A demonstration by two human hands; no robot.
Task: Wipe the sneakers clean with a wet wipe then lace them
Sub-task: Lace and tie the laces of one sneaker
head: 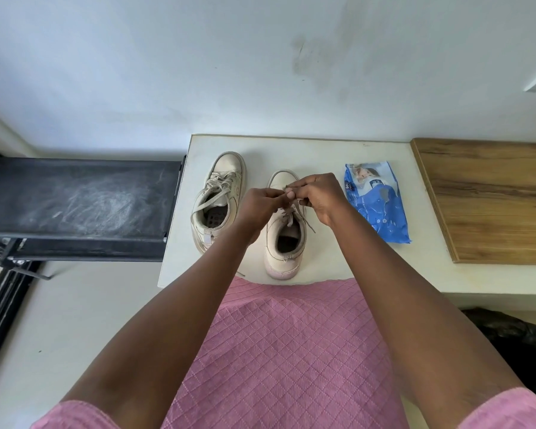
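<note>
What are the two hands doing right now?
Left hand: closed, pinching the shoelace of the right sneaker.
Right hand: closed, pinching the same shoelace.

Both hands bunch up over the right sneaker (pixel 283 230) so its toe end and upper eyelets are mostly covered, and I can't tell how the lace (pixel 307 222) sits in either grip. The left forearm (pixel 229 243) hides the left sneaker's (pixel 217 196) inner side. Print on the wipes pack (pixel 376 201) at 3 o'clock is too small to read. The wooden board (pixel 489 199) runs off the right edge.
</note>
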